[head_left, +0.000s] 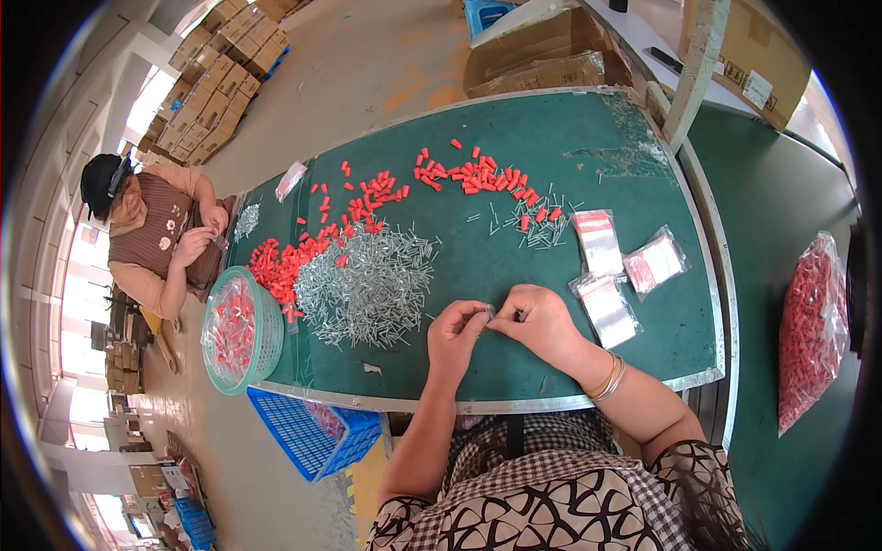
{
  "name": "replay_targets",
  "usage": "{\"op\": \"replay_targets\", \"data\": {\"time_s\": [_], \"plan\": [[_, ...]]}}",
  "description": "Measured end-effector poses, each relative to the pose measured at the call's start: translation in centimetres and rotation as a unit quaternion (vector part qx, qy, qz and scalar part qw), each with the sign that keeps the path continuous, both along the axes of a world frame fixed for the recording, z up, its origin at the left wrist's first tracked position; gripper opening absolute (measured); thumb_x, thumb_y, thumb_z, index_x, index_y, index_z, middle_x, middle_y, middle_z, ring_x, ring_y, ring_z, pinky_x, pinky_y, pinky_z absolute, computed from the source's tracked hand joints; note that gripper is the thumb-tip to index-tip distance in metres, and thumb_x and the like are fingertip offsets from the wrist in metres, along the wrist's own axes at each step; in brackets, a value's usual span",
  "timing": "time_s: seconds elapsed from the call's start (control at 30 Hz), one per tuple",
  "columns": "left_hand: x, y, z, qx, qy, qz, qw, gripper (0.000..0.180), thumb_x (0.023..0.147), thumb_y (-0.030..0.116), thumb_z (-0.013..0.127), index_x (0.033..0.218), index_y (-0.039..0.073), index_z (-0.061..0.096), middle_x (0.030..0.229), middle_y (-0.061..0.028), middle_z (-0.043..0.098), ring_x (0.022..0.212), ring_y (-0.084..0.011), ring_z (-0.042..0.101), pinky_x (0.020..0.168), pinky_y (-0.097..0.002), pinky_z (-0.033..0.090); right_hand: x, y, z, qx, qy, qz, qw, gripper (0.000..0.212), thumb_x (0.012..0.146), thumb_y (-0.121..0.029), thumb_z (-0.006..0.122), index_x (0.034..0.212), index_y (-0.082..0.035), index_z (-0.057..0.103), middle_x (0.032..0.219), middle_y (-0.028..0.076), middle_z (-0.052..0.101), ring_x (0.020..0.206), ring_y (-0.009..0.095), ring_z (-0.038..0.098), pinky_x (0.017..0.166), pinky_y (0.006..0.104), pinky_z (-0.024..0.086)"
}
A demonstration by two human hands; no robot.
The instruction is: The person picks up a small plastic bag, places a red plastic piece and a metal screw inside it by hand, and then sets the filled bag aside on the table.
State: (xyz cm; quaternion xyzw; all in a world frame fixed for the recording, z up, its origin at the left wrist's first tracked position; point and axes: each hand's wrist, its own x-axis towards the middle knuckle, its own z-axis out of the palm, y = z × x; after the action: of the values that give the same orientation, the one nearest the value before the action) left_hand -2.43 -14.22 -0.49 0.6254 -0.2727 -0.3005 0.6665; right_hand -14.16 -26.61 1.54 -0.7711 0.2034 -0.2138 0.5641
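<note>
My left hand (452, 338) and my right hand (548, 328) meet above the near part of the green table (514, 367). Their fingertips are pinched together on a small piece of see-through plastic (491, 311), seemingly a small bag, mostly covered by the fingers. Left of my hands spreads a big pile of silver screws (363, 285). Red plastic wall plugs (276, 266) lie along its left side, with another group of red wall plugs (487, 174) farther off. A few loose screws (544, 234) lie beyond my hands. Packs of small clear bags (606, 308) rest to my right.
At the left edge stands a green basket (266, 335) of red-filled bags; a blue crate (299, 432) is below. A co-worker (161, 230) handles something small across the left end. A large bag of red plugs (813, 331) lies far right. Cardboard boxes (542, 55) stand beyond the table.
</note>
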Motion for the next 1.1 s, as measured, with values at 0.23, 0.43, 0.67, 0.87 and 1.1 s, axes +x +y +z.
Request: {"op": "replay_targets", "data": {"time_s": [0.23,0.43,0.67,0.87,1.1], "plan": [[0.6,0.3,-0.5,0.037,-0.004,0.001,0.999,0.009,0.088,0.0,0.06,0.095,-0.001,0.065,0.083,-0.0002,0.063,0.074,-0.0061,0.056,0.07,-0.0195,0.045,0.0,-0.3,0.7,0.164,0.046,0.054,0.984,0.01,0.084,-0.011,0.066,0.085,-0.001,0.069,0.078,0.006,0.059,0.056,0.011,0.055,0.047,0.0251,0.043],[0.5,-0.1,-0.3,0.026,-0.184,0.093,0.978,0.011,0.082,-0.001,0.065,0.093,0.001,0.065,0.09,-0.0032,0.063,0.083,-0.0108,0.057,0.074,-0.0238,0.046,0.0,-0.2,0.9,0.1,0.038,0.026,0.994,0.008,0.08,-0.008,0.067,0.086,-0.002,0.07,0.078,0.007,0.061,0.058,0.015,0.057,0.051,0.0276,0.045],[-1.3,0.0,0.2,0.056,-0.319,0.102,0.941,0.008,0.079,-0.001,0.067,0.087,0.0,0.064,0.089,-0.0062,0.063,0.08,-0.0133,0.057,0.071,-0.0255,0.046,0.2,0.8,0.3,-0.038,-0.039,-0.046,0.997,0.006,0.074,-0.006,0.071,0.076,-0.003,0.066,0.075,0.008,0.059,0.062,0.024,0.059,0.054,0.0329,0.045],[-1.8,-0.6,0.3,0.056,-0.217,0.104,0.969,0.003,0.082,-0.002,0.064,0.082,-0.001,0.062,0.078,-0.0018,0.059,0.065,-0.0065,0.05,0.06,-0.0207,0.042,0.3,1.2,0.5,-0.068,-0.037,-0.061,0.995,0.008,0.074,-0.005,0.069,0.072,-0.003,0.062,0.073,0.009,0.058,0.063,0.026,0.059,0.055,0.0341,0.046],[-2.0,-1.3,0.1,0.107,-0.241,0.141,0.954,0.006,0.079,-0.002,0.063,0.077,0.0,0.059,0.069,0.0024,0.053,0.062,-0.0037,0.046,0.057,-0.02,0.039,0.5,1.5,0.0,-0.107,-0.077,-0.123,0.984,0.009,0.074,-0.003,0.068,0.072,-0.004,0.06,0.076,0.009,0.058,0.06,0.026,0.058,0.054,0.0351,0.047]]}}
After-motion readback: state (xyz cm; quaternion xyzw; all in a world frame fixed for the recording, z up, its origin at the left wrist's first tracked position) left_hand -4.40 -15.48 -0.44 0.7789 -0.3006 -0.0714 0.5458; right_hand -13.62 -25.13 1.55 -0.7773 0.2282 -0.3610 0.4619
